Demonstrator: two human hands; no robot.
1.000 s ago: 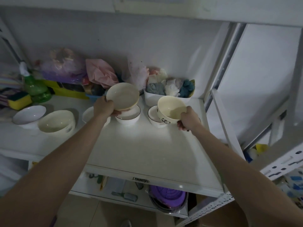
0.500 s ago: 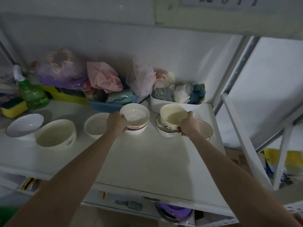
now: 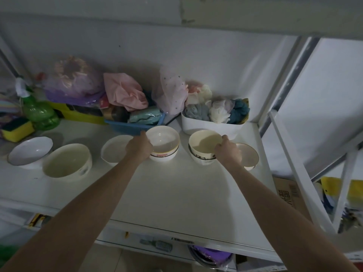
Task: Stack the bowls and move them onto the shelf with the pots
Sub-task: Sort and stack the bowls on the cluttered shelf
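Observation:
Several pale bowls stand on the white shelf (image 3: 176, 193). My left hand (image 3: 139, 147) grips the near left rim of a cream bowl (image 3: 164, 139) nested in a white bowl with a dark rim line. My right hand (image 3: 227, 152) holds the right rim of a cream bowl (image 3: 204, 143) nested in another white bowl. A brownish bowl (image 3: 248, 156) sits just right of that hand. A white bowl (image 3: 115, 150) stands left of my left hand. Further left are a large cream bowl (image 3: 66, 160) and a shallow white bowl (image 3: 29, 150).
Behind the bowls are a white tub of cloths (image 3: 212, 122), a blue basket (image 3: 133, 125), bagged items, a green spray bottle (image 3: 37, 112) and a yellow sponge (image 3: 17, 128). A white upright post (image 3: 298, 173) bounds the shelf's right. A purple-lidded pot (image 3: 212, 256) sits on the shelf below.
Both hands lowered their cream bowls from mid-air into the white bowls beneath them. The view shifted up and right, showing the brownish bowl at the right.

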